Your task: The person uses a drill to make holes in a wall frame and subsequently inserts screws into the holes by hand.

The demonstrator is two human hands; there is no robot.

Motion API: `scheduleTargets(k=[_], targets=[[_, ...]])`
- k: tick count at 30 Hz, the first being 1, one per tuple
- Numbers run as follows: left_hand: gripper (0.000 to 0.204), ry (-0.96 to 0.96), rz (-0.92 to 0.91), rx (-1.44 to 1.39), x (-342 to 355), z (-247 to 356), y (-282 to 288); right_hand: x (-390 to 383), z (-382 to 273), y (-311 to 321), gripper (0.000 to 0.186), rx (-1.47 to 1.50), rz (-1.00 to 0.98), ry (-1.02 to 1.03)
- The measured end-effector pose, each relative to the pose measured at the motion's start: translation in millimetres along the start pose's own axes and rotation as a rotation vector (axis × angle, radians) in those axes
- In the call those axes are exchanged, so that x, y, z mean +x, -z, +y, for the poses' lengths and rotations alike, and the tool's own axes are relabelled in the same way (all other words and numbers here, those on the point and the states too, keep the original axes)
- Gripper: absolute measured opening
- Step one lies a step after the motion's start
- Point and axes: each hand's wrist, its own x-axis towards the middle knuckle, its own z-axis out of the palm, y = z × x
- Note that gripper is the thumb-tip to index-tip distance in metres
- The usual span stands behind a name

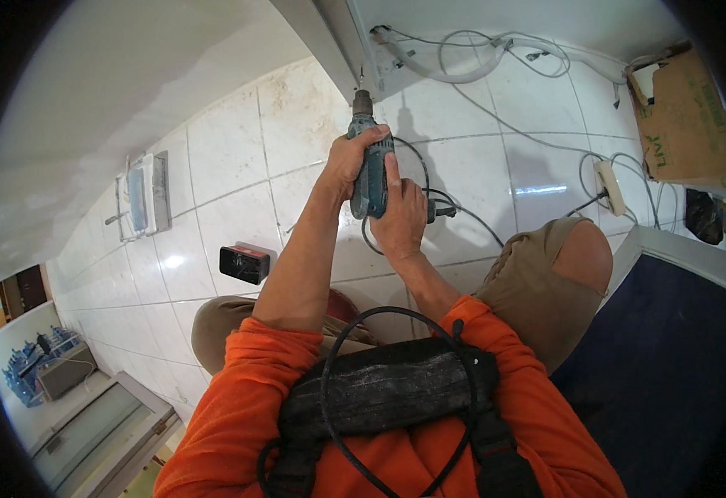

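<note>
A corded power drill (369, 178) in dark blue-green is in both my hands, pointing forward with its bit at the lower part of a white metal frame (330, 41). My left hand (348, 153) wraps round the front of the body just behind the chuck, thumb over the top. My right hand (400, 220) grips the rear and handle, with a finger lying along the side. The drill's black cord loops on the tiled floor (222, 166) beneath. A small black and red box (244, 265) lies on the tiles left of my left forearm.
Cables and white tubing (471, 66) run along the wall base toward a power strip (609, 187) at right. A cardboard box (682, 116) and dark blue panel (657, 340) are at right. At left are a tool tray (161, 187), water bottles (31, 373) and a framed pane (89, 440).
</note>
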Motion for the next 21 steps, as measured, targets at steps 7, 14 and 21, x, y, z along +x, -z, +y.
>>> scheduleTargets(k=[7, 14, 21], targets=[[0.050, -0.001, -0.018, 0.002, -1.1, 1.2, -0.8, 1.2, 0.8, 1.8, 0.106, -0.013, -0.023, 0.008], [0.052, 0.004, -0.007, 0.023, 0.3, 0.3, 2.1, 1.0, -2.3, 2.2, 0.107, 0.002, -0.035, -0.007], [0.050, 0.016, -0.010, 0.005, -0.8, 1.5, 2.1, 0.9, -2.5, 2.7, 0.111, -0.027, -0.049, 0.004]])
